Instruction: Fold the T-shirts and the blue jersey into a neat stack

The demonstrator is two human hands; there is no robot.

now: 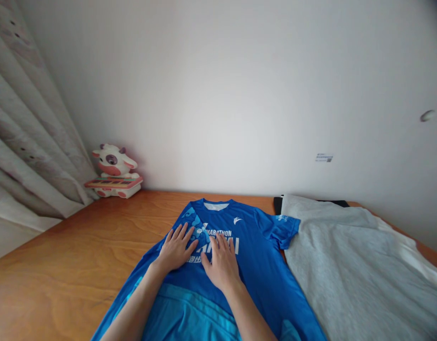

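A blue T-shirt with white lettering lies front up on the wooden table, its collar toward the wall. My left hand rests flat on the left side of its chest, fingers spread. Beside it, my right hand lies on the printed lettering, fingers apart and partly covering the letters. Neither hand grips the cloth. The shirt's right sleeve points outward, while the left one is not seen spread out. Lighter blue fabric shows at the bottom, between my forearms.
Grey cloth lies to the right, next to the shirt, with black and white fabric at its edges. A toy cow with a keyboard sits at the back left of the wooden table, near a curtain. A wall stands behind.
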